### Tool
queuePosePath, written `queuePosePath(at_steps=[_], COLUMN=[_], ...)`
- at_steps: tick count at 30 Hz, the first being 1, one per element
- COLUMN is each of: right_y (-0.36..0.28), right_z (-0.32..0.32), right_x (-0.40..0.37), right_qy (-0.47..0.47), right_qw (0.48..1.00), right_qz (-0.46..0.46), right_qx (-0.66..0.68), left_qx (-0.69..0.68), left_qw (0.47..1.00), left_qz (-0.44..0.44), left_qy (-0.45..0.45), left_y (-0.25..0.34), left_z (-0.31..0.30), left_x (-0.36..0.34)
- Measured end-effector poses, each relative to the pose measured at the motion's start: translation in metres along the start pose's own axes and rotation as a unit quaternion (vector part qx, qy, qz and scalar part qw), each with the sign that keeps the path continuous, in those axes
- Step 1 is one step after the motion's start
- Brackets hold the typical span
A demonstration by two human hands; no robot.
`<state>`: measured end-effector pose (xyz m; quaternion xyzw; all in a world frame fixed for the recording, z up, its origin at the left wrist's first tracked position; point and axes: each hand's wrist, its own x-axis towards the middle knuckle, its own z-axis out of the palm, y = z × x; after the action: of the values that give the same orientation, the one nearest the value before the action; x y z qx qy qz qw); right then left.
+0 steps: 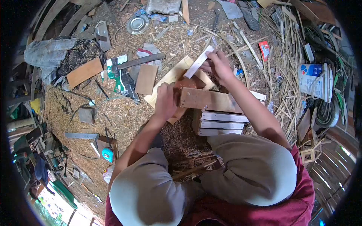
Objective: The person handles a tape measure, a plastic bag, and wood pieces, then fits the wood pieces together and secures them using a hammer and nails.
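A short white wooden strip (198,62) is pinched in my right hand (217,66), tilted above a pale board lying on the ground. My left hand (165,100) has its fingers curled at the left end of a brown wooden block (207,100); whether it grips that block or a reddish-brown piece (188,86) behind it is hard to tell. Under the brown block, near my right knee, stands a slatted piece with white slats (221,124). The pale board (171,79) lies slanted behind both hands.
A hammer (141,60), a thin brown board (146,79) and another brown board (85,72) lie to the left. A teal tape measure (107,154) is by my left knee. A white bucket (316,81) stands at the right, beside piled thin strips (281,90).
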<state>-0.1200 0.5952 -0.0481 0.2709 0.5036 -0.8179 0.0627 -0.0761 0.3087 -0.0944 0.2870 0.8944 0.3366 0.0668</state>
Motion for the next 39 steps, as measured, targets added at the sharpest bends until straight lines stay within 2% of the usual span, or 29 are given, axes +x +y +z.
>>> queuePosePath(at_steps=[4,7,10,13,14,20,23,26,29,35,39], right_y=[0.024,0.035,0.036,0.034,0.033,0.027,0.026,0.021,0.021,0.026,0.028], right_z=[-0.019,-0.019,-0.026,-0.028,-0.028,-0.025,-0.024,-0.022,-0.022,-0.021,-0.021], right_x=[0.0,0.001,-0.001,-0.001,-0.001,0.002,0.005,0.003,0.001,0.004,-0.002], right_qy=[-0.019,-0.042,-0.053,-0.072,-0.072,-0.105,-0.124,-0.124,-0.128,-0.126,-0.146], right_qw=[0.999,0.999,0.998,0.997,0.996,0.992,0.989,0.989,0.989,0.989,0.983], right_qz=[0.018,0.004,0.001,0.014,0.017,-0.006,-0.007,0.001,0.003,0.021,0.031], right_qx=[-0.041,-0.025,-0.046,-0.04,-0.039,-0.067,-0.075,-0.08,-0.074,-0.072,-0.11], left_qx=[-0.024,-0.111,-0.101,-0.102,-0.151,-0.125,-0.062,-0.074,-0.131,-0.124,-0.135], left_qw=[1.0,0.991,0.995,0.989,0.984,0.99,0.998,0.991,0.974,0.988,0.987], left_qz=[-0.008,0.012,0.003,-0.034,-0.042,0.001,0.014,-0.061,-0.123,-0.055,-0.001], left_qy=[0.018,0.079,0.017,-0.097,-0.088,-0.073,0.023,-0.098,-0.135,-0.077,-0.082], left_y=[-0.002,-0.002,0.022,0.038,0.04,0.041,0.049,0.048,0.053,0.054,0.079], left_z=[-0.004,-0.013,-0.037,-0.035,-0.031,-0.033,-0.039,-0.053,-0.054,-0.043,-0.06], left_x=[-0.002,0.002,0.004,0.002,-0.001,-0.005,-0.001,0.002,0.003,-0.011,-0.005])
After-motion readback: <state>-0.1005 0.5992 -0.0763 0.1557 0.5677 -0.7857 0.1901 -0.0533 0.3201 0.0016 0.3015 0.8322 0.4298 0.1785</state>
